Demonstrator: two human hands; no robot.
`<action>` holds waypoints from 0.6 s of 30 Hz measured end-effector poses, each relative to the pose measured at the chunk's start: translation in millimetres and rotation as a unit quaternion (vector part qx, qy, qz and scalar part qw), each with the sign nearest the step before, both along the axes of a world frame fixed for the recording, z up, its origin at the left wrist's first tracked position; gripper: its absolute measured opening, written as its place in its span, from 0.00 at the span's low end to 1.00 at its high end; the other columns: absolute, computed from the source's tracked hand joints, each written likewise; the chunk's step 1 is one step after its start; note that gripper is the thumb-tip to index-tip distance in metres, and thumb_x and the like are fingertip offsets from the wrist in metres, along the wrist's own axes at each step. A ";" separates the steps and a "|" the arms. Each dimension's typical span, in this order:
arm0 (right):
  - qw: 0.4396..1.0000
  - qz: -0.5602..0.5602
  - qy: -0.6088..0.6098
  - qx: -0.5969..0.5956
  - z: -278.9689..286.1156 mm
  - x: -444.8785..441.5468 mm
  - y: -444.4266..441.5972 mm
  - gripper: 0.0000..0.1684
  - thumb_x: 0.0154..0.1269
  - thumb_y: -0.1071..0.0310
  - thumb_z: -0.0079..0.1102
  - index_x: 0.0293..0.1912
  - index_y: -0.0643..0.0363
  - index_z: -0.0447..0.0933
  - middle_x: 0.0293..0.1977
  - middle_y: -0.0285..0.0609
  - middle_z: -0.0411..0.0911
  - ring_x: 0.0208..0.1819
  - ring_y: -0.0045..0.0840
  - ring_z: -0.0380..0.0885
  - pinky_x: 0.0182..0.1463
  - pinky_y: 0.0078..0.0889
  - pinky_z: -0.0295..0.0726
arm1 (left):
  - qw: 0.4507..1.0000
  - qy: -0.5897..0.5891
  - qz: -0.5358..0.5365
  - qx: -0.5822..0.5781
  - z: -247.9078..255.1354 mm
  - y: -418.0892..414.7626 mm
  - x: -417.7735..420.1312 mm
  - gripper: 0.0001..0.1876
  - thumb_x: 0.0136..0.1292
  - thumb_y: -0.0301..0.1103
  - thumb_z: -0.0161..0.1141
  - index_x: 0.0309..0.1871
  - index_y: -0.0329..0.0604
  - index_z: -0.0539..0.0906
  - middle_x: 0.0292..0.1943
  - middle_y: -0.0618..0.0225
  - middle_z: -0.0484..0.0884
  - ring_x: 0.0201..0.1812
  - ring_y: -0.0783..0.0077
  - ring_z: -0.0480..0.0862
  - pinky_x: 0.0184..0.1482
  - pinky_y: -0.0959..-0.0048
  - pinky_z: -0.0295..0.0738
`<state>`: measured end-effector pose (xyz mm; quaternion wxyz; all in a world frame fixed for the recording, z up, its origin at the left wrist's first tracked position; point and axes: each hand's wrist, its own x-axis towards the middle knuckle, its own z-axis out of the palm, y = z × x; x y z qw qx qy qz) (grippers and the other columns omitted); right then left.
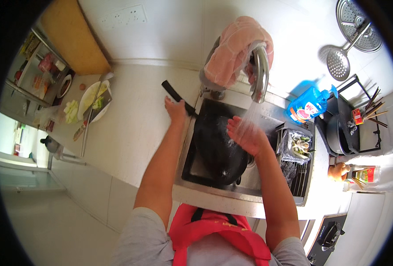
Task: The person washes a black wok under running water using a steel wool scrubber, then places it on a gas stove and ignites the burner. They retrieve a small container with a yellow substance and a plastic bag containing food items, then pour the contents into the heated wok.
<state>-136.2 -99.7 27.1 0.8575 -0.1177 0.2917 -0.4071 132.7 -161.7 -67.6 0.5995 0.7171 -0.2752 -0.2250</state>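
A black wok (216, 153) lies tilted in the steel sink, its long black handle (171, 90) reaching over the left rim onto the counter. My left hand (175, 109) is at the handle, thumb and fingers spread; whether it touches the handle cannot be told. Water sprays from the chrome faucet (260, 73) onto my right hand (248, 135), which is held palm up above the wok with fingers extended and nothing in it. A pink cloth (236, 50) under clear plastic hangs around the faucet's base side.
Right of the sink stand a blue pump bottle (307, 104), a drain basket with a bag of vegetable scraps (299, 146) and a black rack with a pot (337, 133). A white bowl with a cleaver (101, 99) across it and cut vegetables (71, 112) occupy the counter's left end.
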 end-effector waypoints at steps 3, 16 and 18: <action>1.000 0.006 0.025 -0.001 7.9 4.7 3.1 0.20 0.66 0.62 0.44 0.51 0.67 0.68 0.45 0.51 0.74 0.44 0.38 0.75 0.50 0.39 0.76 | 0.966 0.253 0.008 -0.046 -22.6 -39.5 47.7 0.36 0.51 0.31 0.64 0.61 0.32 0.59 0.49 0.53 0.69 0.48 0.59 0.71 0.52 0.63 0.66; 0.998 -0.053 0.044 0.006 36.5 3.0 9.0 0.12 0.65 0.68 0.47 0.43 0.67 0.71 0.35 0.44 0.76 0.35 0.28 0.76 0.41 0.27 0.79 | 0.864 0.484 0.003 -0.138 59.8 48.1 -18.9 0.14 0.54 0.33 0.65 0.25 0.47 0.68 0.17 0.74 0.66 0.19 0.78 0.67 0.24 0.77 0.66; 0.998 -0.046 0.041 0.005 43.1 4.7 7.4 0.12 0.65 0.68 0.47 0.43 0.67 0.71 0.35 0.44 0.75 0.34 0.28 0.76 0.40 0.26 0.79 | 0.868 0.478 -0.018 -0.131 84.3 65.8 -36.9 0.13 0.53 0.32 0.66 0.26 0.47 0.69 0.18 0.74 0.67 0.21 0.78 0.68 0.27 0.77 0.65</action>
